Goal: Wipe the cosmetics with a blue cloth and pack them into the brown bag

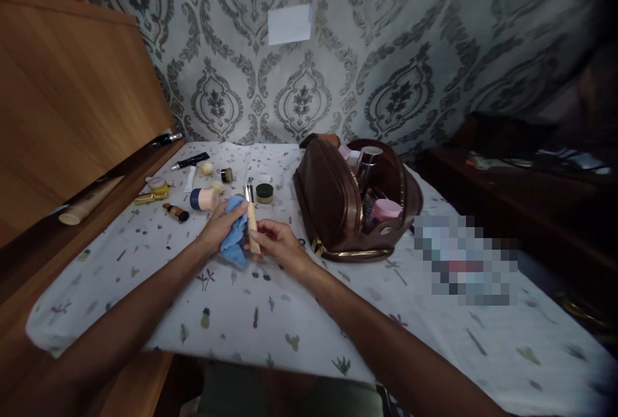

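Note:
My left hand (218, 229) is closed on a crumpled blue cloth (234, 246), its thumb by the upper part of a slim beige cosmetic tube (252, 224) with a silvery top. From the other side, the fingers of my right hand (284, 246) pinch the lower end of that tube, which stands nearly upright. Just behind the hands are a small jar (264, 194) with a dark green lid and a peach bottle (205, 199) with a navy cap. To the right sits an unzipped brown cosmetic bag (333, 198) holding a pink-lidded container (386, 209) and other items.
Several small cosmetics lie at the left, among them a black tube (190, 161), a white tube (190, 180), a gold tube (152, 197) and an amber bottle (175, 212). A wooden cabinet (82, 76) borders the patterned tablecloth (226, 333). A blurred-out item (463, 262) lies right.

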The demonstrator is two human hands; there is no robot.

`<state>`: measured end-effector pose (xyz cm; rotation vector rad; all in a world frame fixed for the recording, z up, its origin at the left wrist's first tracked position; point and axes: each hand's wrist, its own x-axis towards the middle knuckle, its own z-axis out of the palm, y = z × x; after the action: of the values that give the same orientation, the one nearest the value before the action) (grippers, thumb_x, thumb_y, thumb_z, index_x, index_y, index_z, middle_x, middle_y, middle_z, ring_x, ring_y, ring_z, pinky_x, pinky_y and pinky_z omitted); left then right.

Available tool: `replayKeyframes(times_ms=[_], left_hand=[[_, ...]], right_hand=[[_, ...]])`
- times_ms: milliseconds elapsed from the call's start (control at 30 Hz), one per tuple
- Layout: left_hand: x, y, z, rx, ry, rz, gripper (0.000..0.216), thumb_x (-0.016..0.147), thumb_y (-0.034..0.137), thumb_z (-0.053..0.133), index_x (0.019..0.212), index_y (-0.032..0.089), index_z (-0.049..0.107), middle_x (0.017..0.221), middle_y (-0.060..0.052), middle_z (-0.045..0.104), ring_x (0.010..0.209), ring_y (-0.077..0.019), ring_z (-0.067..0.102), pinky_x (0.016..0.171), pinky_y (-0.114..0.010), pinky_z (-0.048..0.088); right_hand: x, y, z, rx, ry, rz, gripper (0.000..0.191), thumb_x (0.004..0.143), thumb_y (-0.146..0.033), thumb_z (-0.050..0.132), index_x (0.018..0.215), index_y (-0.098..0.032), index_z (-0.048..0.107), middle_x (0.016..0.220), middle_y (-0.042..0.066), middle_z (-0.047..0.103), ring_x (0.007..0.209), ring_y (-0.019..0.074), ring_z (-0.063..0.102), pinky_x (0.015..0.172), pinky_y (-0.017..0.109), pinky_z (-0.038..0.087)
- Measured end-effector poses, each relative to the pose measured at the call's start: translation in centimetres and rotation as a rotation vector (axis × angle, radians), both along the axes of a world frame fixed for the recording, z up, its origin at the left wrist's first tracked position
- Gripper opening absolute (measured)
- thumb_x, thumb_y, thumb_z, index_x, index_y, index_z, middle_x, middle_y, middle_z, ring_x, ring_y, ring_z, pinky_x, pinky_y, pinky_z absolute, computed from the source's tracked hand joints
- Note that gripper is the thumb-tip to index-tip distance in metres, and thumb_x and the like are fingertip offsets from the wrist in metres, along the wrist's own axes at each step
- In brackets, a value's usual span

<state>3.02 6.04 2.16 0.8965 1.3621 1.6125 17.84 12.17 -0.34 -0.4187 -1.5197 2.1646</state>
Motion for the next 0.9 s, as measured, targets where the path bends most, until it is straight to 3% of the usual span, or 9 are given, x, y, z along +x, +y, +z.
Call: replayKeyframes(times_ms=[100, 200, 300, 433, 567, 667, 767, 900], left_hand=[[0.1, -0.2, 0.1, -0.013, 0.11, -0.132, 0.047, 0.069, 0.055, 0.08, 0.091, 0.017, 0.063, 0.065, 0.005, 0.056, 0.048, -0.0087, 0.05, 0.043, -0.02, 0.045], [0.1, -0.2, 0.3, 0.001, 0.299, -0.229, 0.047, 0.076, 0.053, 0.075, 0.104, 0.016, 0.067, 0.078, 0.0, 0.065, 0.064, -0.0129, 0.061, 0.061, -0.022, 0.053], [0.0, -0.1, 0.4, 0.026, 0.463, -0.247, 0.046, 0.082, 0.054, 0.066, 0.107, 0.016, 0.069, 0.1, -0.006, 0.072, 0.091, -0.0193, 0.066, 0.088, -0.027, 0.053], [-0.1, -0.1, 0.1, 0.039, 0.551, -0.249, 0.046, 0.086, 0.055, 0.061, 0.109, 0.016, 0.069, 0.111, -0.008, 0.072, 0.106, -0.0231, 0.065, 0.103, -0.032, 0.047], [0.0, -0.2, 0.0, 0.059, 0.576, -0.205, 0.039, 0.088, 0.051, 0.06, 0.104, 0.017, 0.07, 0.111, -0.008, 0.072, 0.104, -0.0225, 0.066, 0.101, -0.032, 0.048], [0.4, -0.1, 0.6, 0.095, 0.603, -0.159, 0.034, 0.086, 0.048, 0.063, 0.098, 0.017, 0.071, 0.108, -0.008, 0.072, 0.102, -0.0229, 0.065, 0.099, -0.032, 0.049], [1.1, 0.1, 2.1, 0.103, 0.595, -0.145, 0.034, 0.084, 0.048, 0.066, 0.094, 0.016, 0.071, 0.1, -0.007, 0.073, 0.095, -0.0228, 0.066, 0.093, -0.032, 0.051], [2.4, 0.3, 4.8, 0.099, 0.57, -0.198, 0.034, 0.087, 0.048, 0.064, 0.097, 0.016, 0.069, 0.088, -0.005, 0.071, 0.082, -0.0199, 0.065, 0.079, -0.028, 0.054]], right_hand=[[-0.1, 0.1, 0.0, 0.007, 0.023, -0.046, 0.049, 0.065, -0.06, 0.081, 0.087, -0.019, 0.067, 0.077, 0.0, 0.065, 0.072, 0.0164, 0.066, 0.059, 0.027, 0.057], [-0.1, 0.4, -0.1, 0.028, 0.056, -0.11, 0.048, 0.064, -0.061, 0.081, 0.085, -0.02, 0.068, 0.076, -0.001, 0.062, 0.067, 0.0134, 0.06, 0.06, 0.027, 0.057], [-0.2, 0.7, -0.2, 0.041, 0.073, -0.14, 0.046, 0.066, -0.058, 0.08, 0.086, -0.019, 0.067, 0.079, -0.001, 0.06, 0.07, 0.0138, 0.058, 0.062, 0.028, 0.059], [-0.3, 0.9, -0.4, 0.064, 0.1, -0.16, 0.044, 0.066, -0.055, 0.079, 0.087, -0.018, 0.065, 0.082, 0.0, 0.06, 0.073, 0.0153, 0.059, 0.062, 0.03, 0.059], [-0.3, 0.8, -0.1, 0.17, 0.083, -0.184, 0.036, 0.07, -0.046, 0.077, 0.09, -0.019, 0.065, 0.086, 0.001, 0.062, 0.076, 0.0166, 0.061, 0.062, 0.029, 0.058], [0.3, 0.7, 0.9, 0.437, -0.056, -0.297, 0.019, 0.08, -0.033, 0.068, 0.09, -0.017, 0.069, 0.09, 0.004, 0.065, 0.082, 0.0181, 0.062, 0.062, 0.027, 0.055], [1.8, 0.3, 3.0, 0.73, -0.259, -0.388, 0.009, 0.082, -0.023, 0.068, 0.085, -0.016, 0.071, 0.086, 0.004, 0.065, 0.083, 0.0175, 0.062, 0.07, 0.026, 0.052], [5.8, -0.5, 7.0, 0.856, -0.308, -0.42, 0.011, 0.085, -0.024, 0.066, 0.092, -0.016, 0.071, 0.092, 0.006, 0.066, 0.076, 0.0157, 0.062, 0.066, 0.026, 0.049]])
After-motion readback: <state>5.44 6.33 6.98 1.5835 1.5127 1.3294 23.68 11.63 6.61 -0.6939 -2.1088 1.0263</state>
